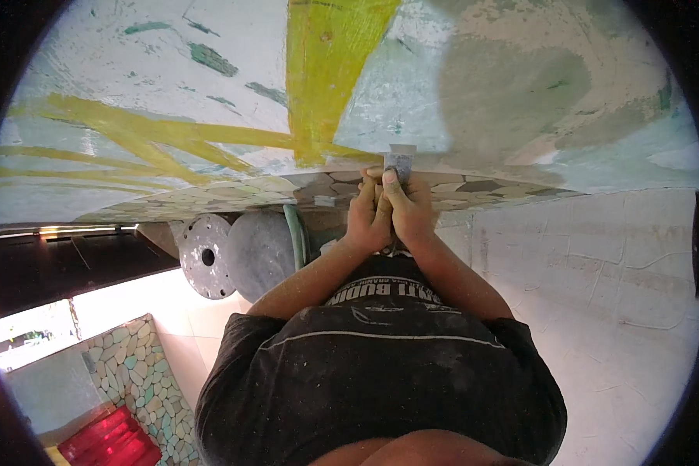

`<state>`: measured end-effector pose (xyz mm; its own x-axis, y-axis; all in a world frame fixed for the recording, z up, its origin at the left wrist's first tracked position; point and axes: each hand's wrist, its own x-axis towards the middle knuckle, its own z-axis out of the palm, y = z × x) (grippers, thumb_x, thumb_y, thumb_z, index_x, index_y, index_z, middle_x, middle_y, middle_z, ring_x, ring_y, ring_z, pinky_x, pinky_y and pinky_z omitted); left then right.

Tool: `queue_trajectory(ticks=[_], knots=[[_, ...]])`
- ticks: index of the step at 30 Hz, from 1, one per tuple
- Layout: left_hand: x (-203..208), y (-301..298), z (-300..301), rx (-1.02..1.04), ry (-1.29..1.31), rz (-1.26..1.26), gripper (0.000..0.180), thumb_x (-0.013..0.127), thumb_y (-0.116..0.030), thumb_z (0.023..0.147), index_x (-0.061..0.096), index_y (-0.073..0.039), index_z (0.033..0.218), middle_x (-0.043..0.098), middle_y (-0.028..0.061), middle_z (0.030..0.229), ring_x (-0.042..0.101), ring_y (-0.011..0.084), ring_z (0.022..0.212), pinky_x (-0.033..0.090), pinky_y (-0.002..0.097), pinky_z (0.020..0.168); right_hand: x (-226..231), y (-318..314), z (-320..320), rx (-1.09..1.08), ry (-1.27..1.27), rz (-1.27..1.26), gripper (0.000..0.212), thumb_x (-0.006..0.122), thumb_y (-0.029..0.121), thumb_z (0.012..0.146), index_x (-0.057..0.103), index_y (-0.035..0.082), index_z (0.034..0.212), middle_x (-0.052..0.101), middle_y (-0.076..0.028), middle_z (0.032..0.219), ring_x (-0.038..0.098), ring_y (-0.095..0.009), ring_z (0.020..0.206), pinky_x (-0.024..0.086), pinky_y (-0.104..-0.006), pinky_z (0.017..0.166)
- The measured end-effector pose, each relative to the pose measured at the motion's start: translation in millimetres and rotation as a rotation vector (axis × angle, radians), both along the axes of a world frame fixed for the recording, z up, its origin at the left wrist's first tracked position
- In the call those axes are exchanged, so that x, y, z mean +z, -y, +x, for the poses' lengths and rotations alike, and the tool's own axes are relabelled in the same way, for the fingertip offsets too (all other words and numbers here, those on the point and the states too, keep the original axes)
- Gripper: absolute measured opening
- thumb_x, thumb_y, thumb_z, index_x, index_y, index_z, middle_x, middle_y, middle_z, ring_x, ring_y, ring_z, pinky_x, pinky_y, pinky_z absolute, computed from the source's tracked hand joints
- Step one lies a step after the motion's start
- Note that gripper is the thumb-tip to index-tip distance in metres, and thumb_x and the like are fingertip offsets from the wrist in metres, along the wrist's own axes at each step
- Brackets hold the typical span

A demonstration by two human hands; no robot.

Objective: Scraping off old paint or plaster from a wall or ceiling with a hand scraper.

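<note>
Both my hands meet at the middle, close to the edge of a large pale surface (248, 54). Pressed under my right hand's thumb is a flat grey scraper blade (398, 160), its wide end lying against that surface. My right hand (413, 208) is closed on it. Right beside it, my left hand (367, 220) has its fingers curled together at the blade's near end. Most of whatever lies between the palms is hidden. Yellow-green bands (322, 78) cross the pale surface, and a grey-beige patch (512, 85) covers part of its right side.
A band of flat stone mosaic (334, 186) runs along the surface's near edge. Grey round discs (207, 256) and a green strip (294, 233) are left of my arms. At the lower left are a pebble mosaic panel (136, 361) and a red object (113, 439); a whitish wall (582, 287) stands right.
</note>
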<state>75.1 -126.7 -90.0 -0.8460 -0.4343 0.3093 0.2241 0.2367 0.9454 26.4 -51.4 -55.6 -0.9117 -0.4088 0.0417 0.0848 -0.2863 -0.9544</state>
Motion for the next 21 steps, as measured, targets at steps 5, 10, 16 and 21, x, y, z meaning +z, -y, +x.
queue_trajectory(ticks=[5,10,16,21], knots=[[19,6,-7,-0.038,-0.036,-0.177,0.027,0.047,-0.021,0.099,0.052,-0.001,0.116,0.063,0.0181,0.075,0.066,0.0316,0.068,0.048,0.0365,0.06,1,-3,-15,0.052,-0.01,0.053,0.039,0.049,0.031,0.1,0.065,-0.002,0.087,0.069,-0.011,0.089,0.061,-0.015,0.076,0.05,-0.0296,0.071],[12,7,-13,-0.086,-0.049,-0.114,0.035,0.044,-0.023,0.1,0.049,-0.005,0.129,0.064,0.0213,0.095,0.066,0.0351,0.085,0.05,0.0388,0.073,-6,3,-17,-0.019,-0.003,0.009,0.041,0.051,0.033,0.099,0.066,0.0,0.08,0.069,-0.007,0.082,0.053,-0.009,0.065,0.045,-0.0262,0.064],[-1,5,-8,-0.09,0.178,-0.026,0.036,0.042,-0.024,0.1,0.049,-0.005,0.13,0.061,0.0251,0.11,0.061,0.0404,0.103,0.047,0.0414,0.086,-10,7,-16,-0.064,0.001,0.105,0.041,0.052,0.035,0.099,0.065,0.001,0.078,0.069,-0.005,0.079,0.052,-0.009,0.064,0.044,-0.0263,0.062],[-5,11,-15,-0.081,0.079,-0.123,0.037,0.044,-0.026,0.099,0.049,-0.003,0.128,0.063,0.0237,0.105,0.065,0.0407,0.094,0.05,0.0425,0.08,-24,2,-24,-0.015,-0.05,0.125,0.041,0.052,0.034,0.098,0.066,0.001,0.08,0.062,-0.001,0.069,0.051,-0.009,0.063,0.043,-0.0264,0.06]])
